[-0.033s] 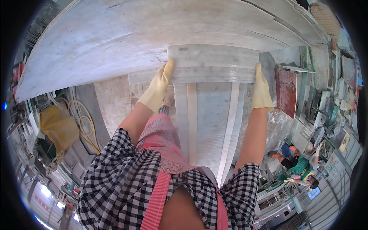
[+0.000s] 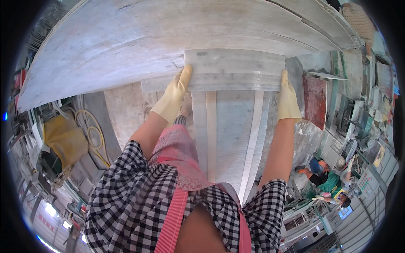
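Note:
Both my hands wear pale cream rubber gloves. A short stack of grey-white, marble-like stone slabs (image 2: 234,63) lies at the edge of a large pale work surface (image 2: 126,46). My left hand (image 2: 177,86) closes on the stack's left end, its thumb along the edge and other fingers partly hidden. Pressed against the right end is my right hand (image 2: 287,95), fingers together; its fingertips' grip underneath is hidden. Between my arms, a larger stack of stone strips (image 2: 232,130) reaches down toward me, with two light strips running lengthwise across it.
To the left hang a yellow cloth (image 2: 65,137) and a coiled yellow hose (image 2: 95,137). A worn red panel (image 2: 314,101) stands right of my right hand. Further right, a person in a green apron (image 2: 331,184) is among machines, near a control panel (image 2: 366,183) with buttons.

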The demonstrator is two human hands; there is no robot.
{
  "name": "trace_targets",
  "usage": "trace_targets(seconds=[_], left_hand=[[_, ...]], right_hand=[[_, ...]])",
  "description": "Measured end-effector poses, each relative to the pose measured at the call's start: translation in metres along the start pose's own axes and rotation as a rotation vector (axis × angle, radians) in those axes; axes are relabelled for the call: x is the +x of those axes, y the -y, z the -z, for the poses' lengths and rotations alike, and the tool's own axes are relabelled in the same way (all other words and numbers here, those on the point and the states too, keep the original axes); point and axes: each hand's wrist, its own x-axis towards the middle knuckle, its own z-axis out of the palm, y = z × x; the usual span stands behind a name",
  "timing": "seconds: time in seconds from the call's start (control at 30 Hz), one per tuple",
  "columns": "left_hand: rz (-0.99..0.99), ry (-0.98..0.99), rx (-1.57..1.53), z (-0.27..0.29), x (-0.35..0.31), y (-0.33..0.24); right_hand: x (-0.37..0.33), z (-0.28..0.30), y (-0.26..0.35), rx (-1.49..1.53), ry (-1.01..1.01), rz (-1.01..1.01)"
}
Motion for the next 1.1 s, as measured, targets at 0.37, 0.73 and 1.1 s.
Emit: trace_targets(seconds=[0.37, 0.73, 1.1], left_hand=[[-0.310, 0.563, -0.375, 0.011, -0.002, -0.011], [-0.021, 0.354, -0.301, 0.001, -0.007, -0.010], [0.031, 0.104, -0.108, 0.009, -0.012, 0.029]], right_hand=[[-0.007, -0.003, -0.007, 0.140, 0.149, -0.057], [0.003, 0.005, -0.010, -0.158, 0.143, -0.118], [-0.010, -0.002, -0.017, 0.154, 0.179, -0.029]])
